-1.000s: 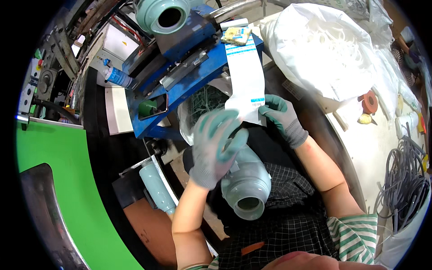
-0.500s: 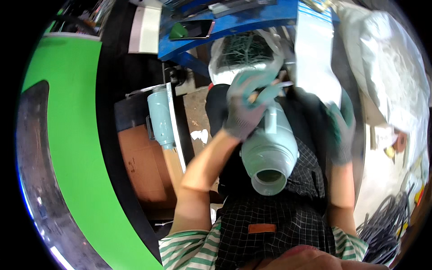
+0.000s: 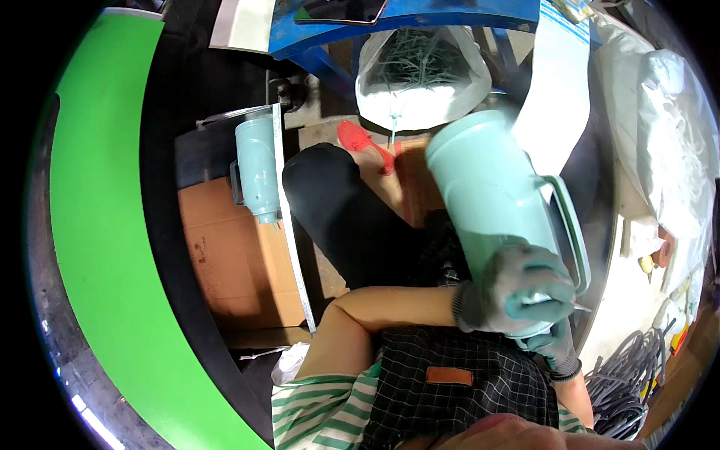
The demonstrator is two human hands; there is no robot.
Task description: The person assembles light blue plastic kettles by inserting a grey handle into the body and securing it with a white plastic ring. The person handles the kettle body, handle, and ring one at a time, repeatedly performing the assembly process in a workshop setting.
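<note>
A pale green plastic jug body [image 3: 491, 187] with a side handle [image 3: 571, 232] is tilted over my lap. Its broad round end points away from me and its narrow end toward me. My left hand [image 3: 529, 289], in a grey and green glove, is closed over the narrow end. A small pointed blade [image 3: 583, 308] sticks out beside its fingers; most of it is hidden. Below, my gloved right hand [image 3: 553, 351] grips the narrow end from underneath, its fingers partly covered by the left hand and the jug body.
At the left, a second pale green jug body [image 3: 257, 169] lies over a cardboard box [image 3: 232, 262]. Ahead, a white bag [image 3: 420, 105] holds green plastic scraps below a blue bench [image 3: 315, 37]. A green panel [image 3: 101, 187] borders the left; coiled grey cords [image 3: 626, 382] lie right.
The jug body has been turned round, its broad end now facing away. My left hand has come back to the narrow end, and my right hand has moved in under it.
</note>
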